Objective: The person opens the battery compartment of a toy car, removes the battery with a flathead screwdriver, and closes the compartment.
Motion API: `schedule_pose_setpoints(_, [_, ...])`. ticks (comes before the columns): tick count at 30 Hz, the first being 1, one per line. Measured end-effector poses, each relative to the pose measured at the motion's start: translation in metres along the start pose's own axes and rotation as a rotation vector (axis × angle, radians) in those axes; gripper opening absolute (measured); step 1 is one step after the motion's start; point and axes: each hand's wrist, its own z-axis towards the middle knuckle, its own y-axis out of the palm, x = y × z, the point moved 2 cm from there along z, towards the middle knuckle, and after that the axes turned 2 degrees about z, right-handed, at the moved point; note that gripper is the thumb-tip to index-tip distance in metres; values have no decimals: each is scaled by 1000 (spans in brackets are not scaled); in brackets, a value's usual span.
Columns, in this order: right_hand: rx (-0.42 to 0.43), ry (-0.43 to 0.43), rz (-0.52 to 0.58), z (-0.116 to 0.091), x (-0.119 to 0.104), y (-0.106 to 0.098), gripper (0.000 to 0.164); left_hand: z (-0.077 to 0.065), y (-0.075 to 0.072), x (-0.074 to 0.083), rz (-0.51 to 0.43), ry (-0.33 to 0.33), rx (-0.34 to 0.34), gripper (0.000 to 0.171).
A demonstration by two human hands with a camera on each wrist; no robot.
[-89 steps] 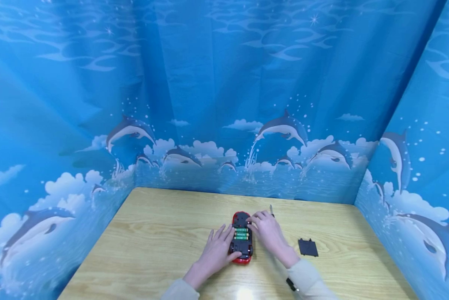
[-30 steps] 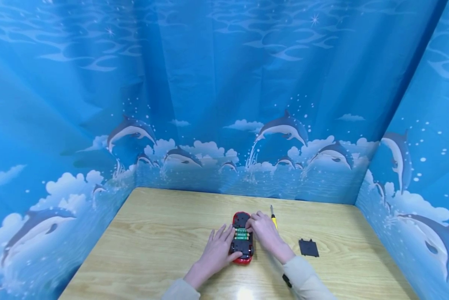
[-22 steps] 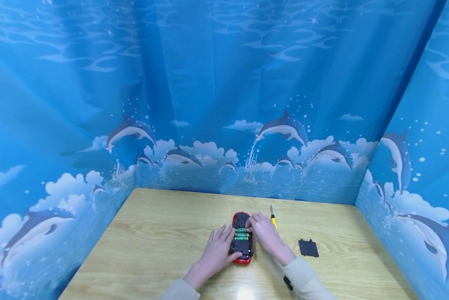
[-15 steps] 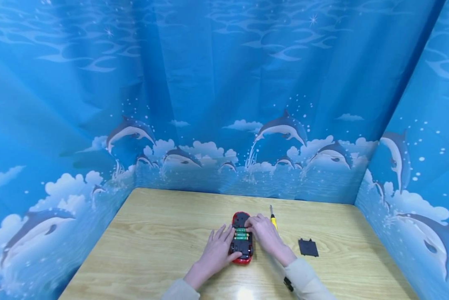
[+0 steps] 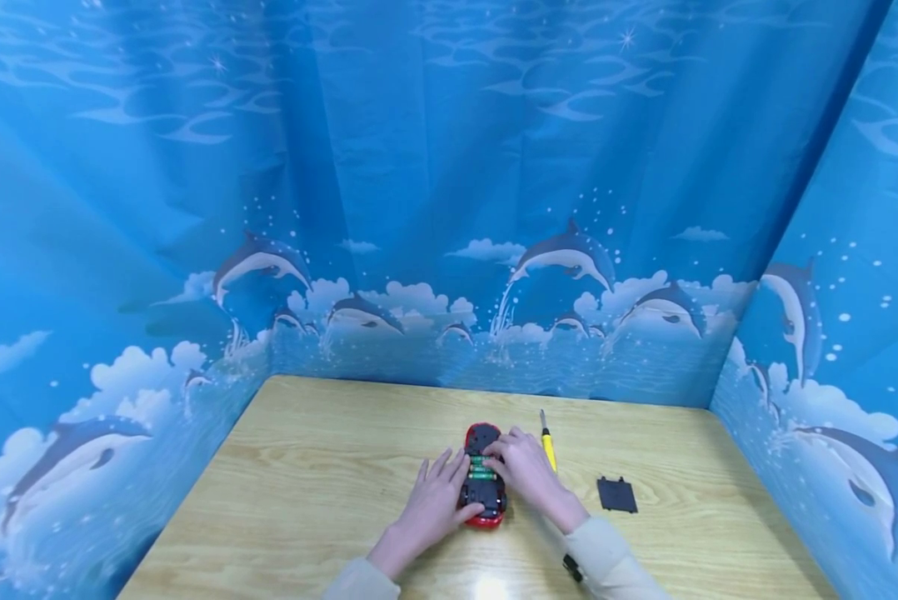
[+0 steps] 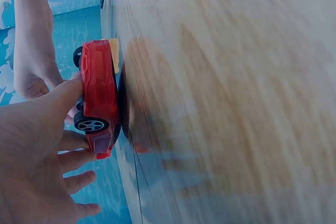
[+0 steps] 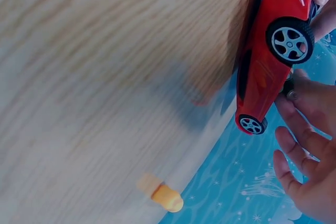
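Note:
A red toy car [image 5: 485,523] lies upside down on the table, its black underside facing up. Several green batteries [image 5: 482,476] sit in its uncovered compartment. My left hand [image 5: 430,504] rests along the car's left side, thumb on the near end and fingers extended; in the left wrist view its other fingers [image 6: 79,181] spread past the red body [image 6: 98,82]. Over the compartment's right side, my right hand [image 5: 526,467] pinches a battery between thumb and forefinger. Only that battery's metal end [image 7: 292,95] shows in the right wrist view, close against the underside; the fingers hide the rest.
A yellow-handled screwdriver [image 5: 549,450] lies just beyond the right hand, tip pointing away. Right of it is a black battery cover [image 5: 616,495], flat on the wooden table [image 5: 329,450]. A blue dolphin-print curtain [image 5: 419,208] encloses the table's back and sides.
My right hand has shifted left from the car's right edge to over the batteries, uncovering the screwdriver's yellow handle. The left hand and the car have stayed in place.

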Motion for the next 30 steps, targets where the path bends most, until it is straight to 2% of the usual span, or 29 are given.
schedule_pose_setpoints(3, [32, -13, -28, 0, -1, -1, 14, 0, -1, 1, -10, -7, -6, 82])
schedule_pose_setpoints(8, [115, 18, -39, -1, 0, -8, 15, 0, -1, 1, -14, -10, -4, 82])
schedule_pose_setpoints(14, [272, 80, 21, -6, 8, -18, 15, 0, 0, 1, -13, -15, -7, 83])
schedule_pose_setpoints(17, [319, 126, 52, -10, 13, -22, 17, 0, -1, 1, -12, -17, -13, 83])
schedule_pose_setpoints(30, [300, 327, 156, -23, 49, -33, 18, 0, 0, 1, -12, -19, -15, 84])
